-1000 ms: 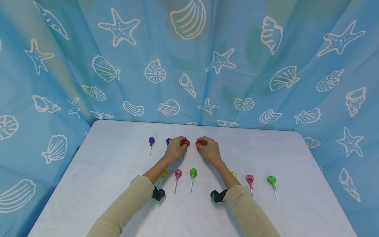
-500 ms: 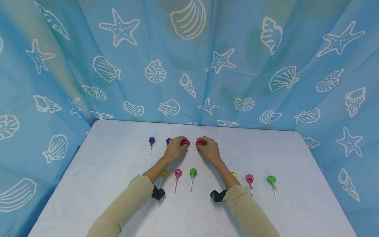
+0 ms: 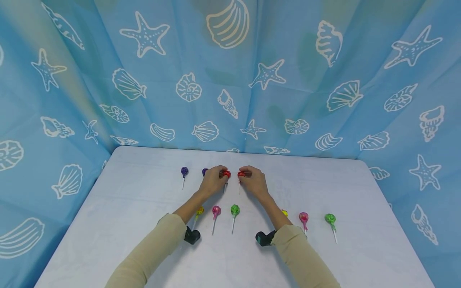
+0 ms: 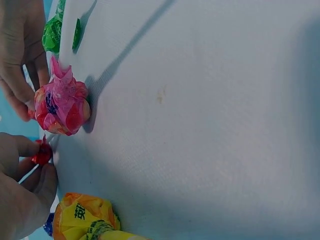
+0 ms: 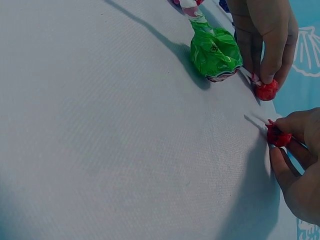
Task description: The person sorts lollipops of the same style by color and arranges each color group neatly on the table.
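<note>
At the back middle of the table, my left hand (image 3: 212, 181) pinches the wrapped head of a red lollipop (image 3: 227, 174) between thumb and fingers. Just to its right, my right hand (image 3: 255, 182) pinches a second red lollipop (image 3: 241, 175) the same way. A small gap separates the two red heads, and both white sticks point toward the front. In the right wrist view, thumb and fingertips close round the right red lollipop (image 5: 278, 136). A purple lollipop (image 3: 204, 171) is partly hidden behind the left hand; another purple lollipop (image 3: 184, 171) lies farther left.
Nearer the front lie yellow (image 3: 199, 210), pink (image 3: 216, 210) and green lollipops (image 3: 235, 210) on the left. Another yellow (image 3: 285, 213), pink (image 3: 304, 217) and green lollipop (image 3: 330, 219) lie on the right. Forearms partly cover both yellow ones. A blue shell-patterned curtain (image 3: 230, 80) surrounds the white table (image 3: 119, 208).
</note>
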Motion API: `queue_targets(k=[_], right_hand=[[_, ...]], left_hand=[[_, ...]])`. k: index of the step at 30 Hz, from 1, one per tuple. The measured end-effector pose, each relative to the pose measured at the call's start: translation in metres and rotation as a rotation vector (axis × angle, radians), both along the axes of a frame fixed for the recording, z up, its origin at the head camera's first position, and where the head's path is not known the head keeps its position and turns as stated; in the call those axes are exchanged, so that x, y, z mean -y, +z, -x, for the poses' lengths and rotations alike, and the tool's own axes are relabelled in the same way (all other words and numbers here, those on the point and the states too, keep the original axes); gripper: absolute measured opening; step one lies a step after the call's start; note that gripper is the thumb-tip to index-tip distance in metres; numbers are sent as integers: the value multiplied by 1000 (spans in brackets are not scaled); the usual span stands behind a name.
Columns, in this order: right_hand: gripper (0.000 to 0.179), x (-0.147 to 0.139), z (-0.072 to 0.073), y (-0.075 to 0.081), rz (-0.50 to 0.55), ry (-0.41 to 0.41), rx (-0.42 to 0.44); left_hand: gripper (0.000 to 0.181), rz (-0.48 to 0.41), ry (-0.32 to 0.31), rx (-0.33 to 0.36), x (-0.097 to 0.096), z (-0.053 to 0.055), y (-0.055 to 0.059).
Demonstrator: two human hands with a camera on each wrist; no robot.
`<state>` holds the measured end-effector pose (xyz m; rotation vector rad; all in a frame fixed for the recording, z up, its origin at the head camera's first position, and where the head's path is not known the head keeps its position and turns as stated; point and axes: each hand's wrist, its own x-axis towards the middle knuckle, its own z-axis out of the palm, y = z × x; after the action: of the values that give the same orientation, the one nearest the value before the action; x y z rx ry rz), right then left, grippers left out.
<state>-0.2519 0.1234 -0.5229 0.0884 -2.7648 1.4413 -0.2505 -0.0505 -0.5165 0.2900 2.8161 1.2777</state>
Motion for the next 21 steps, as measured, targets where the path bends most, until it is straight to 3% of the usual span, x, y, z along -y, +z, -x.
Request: queue_targets(k=[12, 21], right_hand=[[27, 0, 1, -2, 26, -22, 30], [28, 0, 0, 0, 33, -16, 28]], left_hand=[[35, 0, 4, 34, 0, -1, 2], [35, -17, 13, 0, 0, -3, 2]])
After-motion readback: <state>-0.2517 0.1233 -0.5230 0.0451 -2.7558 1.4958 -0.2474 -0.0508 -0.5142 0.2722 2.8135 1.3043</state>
